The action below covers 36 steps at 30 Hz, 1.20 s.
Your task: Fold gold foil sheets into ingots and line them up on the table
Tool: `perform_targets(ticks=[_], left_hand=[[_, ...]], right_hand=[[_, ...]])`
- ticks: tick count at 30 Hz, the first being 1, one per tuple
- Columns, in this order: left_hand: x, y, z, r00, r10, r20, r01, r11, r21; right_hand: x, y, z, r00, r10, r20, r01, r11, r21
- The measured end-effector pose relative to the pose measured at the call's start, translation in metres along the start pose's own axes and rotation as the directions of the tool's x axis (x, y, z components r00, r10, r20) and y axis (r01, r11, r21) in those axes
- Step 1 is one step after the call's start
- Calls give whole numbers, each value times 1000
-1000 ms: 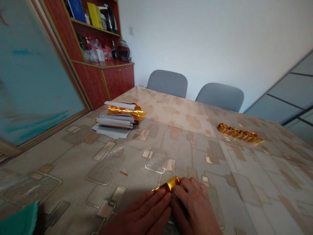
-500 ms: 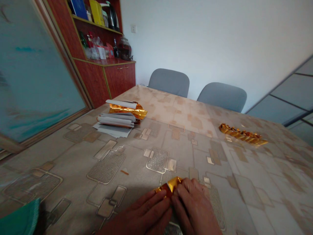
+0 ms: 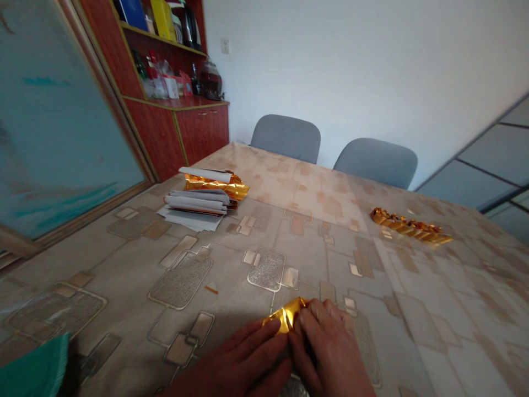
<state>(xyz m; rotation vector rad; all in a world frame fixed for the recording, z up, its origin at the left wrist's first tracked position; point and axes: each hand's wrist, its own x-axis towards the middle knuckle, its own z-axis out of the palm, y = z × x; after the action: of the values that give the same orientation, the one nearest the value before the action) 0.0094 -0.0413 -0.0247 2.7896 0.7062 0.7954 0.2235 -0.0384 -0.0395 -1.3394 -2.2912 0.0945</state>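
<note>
L fingers (image 3: 259,343) & R fingers (image 3: 311,326) on gold foil (image 3: 286,316); ppr pile (image 3: 198,203) beyond.

Mid-frame, the counter (image 3: 306,251) offers passage. Papers (image 3: 198,204) block centre-left, a gold strip (image 3: 409,226) far right; left hand (image 3: 252,353) and right hand (image 3: 328,342), bottom centre.

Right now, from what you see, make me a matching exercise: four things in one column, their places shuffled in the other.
Things:
1. Gold foil piece
2. Crinkled gold strip
3. Pile of sheets
4. Gray chairs

Places:
A. Toward the right on the table
B. Beyond the table's far edge
C. At the fingers of the left hand and right hand
D. Toward the left on the table

Pairs: 1-C, 2-A, 3-D, 4-B
</note>
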Motion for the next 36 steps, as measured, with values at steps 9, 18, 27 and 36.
perform_targets(ticks=[9, 18, 27, 36], left_hand=[[-25, -10, 38, 1000, 19, -23, -18, 999, 40], [-21, -12, 28, 996, 5, 87, -1, 999, -53], [0, -7, 2, 992, 0, 127, 9, 998, -66], [-6, -9, -16, 992, -4, 128, -10, 994, 106]], right_hand=[[-1, -2, 1, 1000, -6, -18, 5, 999, -39], [-2, 1, -1, 995, -84, -51, 81, 995, -57], [-3, 5, -6, 999, -27, 40, 23, 994, 110], [-4, 8, 2, 1000, -6, 14, 6, 999, 44]])
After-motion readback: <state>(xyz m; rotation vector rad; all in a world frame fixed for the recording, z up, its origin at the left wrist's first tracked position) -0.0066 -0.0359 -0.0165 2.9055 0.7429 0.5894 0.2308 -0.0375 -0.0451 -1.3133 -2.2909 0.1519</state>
